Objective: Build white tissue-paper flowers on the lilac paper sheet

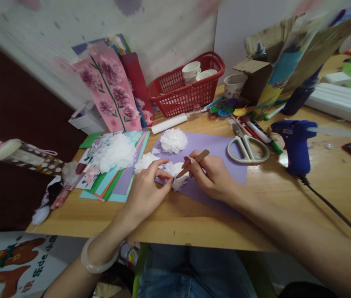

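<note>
My left hand point(146, 189) pinches a small white tissue-paper flower point(175, 173) that lies on a purple paper sheet point(221, 153). My right hand point(213, 174) grips a thin wooden stick point(197, 159) like a pen, its tip pointed at the same flower. Another white paper flower point(173, 140) rests farther back on the purple sheet. A third white flower point(146, 161) lies just left of my left hand's fingers.
White-handled scissors point(247, 149) and a blue glue gun point(296, 142) with a black cord stand to the right. A red basket point(187, 85) with cups sits at the back. Coloured paper sheets point(113, 182) with white tissue fluff point(117, 152) lie left; markers point(257, 131) behind the scissors.
</note>
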`<state>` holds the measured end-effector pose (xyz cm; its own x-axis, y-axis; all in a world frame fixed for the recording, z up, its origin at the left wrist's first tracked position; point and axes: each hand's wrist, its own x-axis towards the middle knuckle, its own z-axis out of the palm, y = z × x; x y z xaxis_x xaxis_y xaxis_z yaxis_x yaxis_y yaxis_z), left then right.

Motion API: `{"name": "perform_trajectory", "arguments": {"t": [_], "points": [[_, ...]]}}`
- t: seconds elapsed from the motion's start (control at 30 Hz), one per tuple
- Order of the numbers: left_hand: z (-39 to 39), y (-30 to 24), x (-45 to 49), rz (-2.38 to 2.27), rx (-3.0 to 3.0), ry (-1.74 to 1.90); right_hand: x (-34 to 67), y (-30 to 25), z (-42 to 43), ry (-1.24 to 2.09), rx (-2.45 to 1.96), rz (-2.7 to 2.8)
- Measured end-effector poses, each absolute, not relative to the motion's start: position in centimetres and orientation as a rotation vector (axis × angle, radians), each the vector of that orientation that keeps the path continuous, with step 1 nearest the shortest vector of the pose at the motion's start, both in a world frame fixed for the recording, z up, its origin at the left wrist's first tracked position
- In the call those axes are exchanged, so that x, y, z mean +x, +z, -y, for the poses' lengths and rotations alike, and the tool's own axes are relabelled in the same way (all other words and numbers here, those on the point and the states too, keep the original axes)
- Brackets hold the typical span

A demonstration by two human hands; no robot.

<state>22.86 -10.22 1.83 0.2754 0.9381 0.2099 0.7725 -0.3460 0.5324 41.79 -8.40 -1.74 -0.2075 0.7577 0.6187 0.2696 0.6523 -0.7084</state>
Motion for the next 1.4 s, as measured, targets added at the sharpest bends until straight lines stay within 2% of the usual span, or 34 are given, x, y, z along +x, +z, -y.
{"name": "perform_trajectory", "arguments": {"t": [0.7, 1.07, 1.23, 1.4], "points": [[10.2, 1.5, 20.8, -1.694, 2.220, 0.670, 41.7, -2.0, 8.6, 0.532, -0.873, 1.962], [10.7, 1.1, 19.6, -1.674, 2.295, 0.763, 42.0, -1.4, 8.9, 0.529, -0.879, 1.596], [9.8, 2.3, 17.5, -1.824, 2.390, 0.805, 42.0, -1.4, 8.8, 0.519, -0.882, 1.644], [8.0, 3.9, 13.2, -2.168, 2.389, 0.929, 42.1, -1.6, 8.6, 0.507, -0.921, 1.579]]}}
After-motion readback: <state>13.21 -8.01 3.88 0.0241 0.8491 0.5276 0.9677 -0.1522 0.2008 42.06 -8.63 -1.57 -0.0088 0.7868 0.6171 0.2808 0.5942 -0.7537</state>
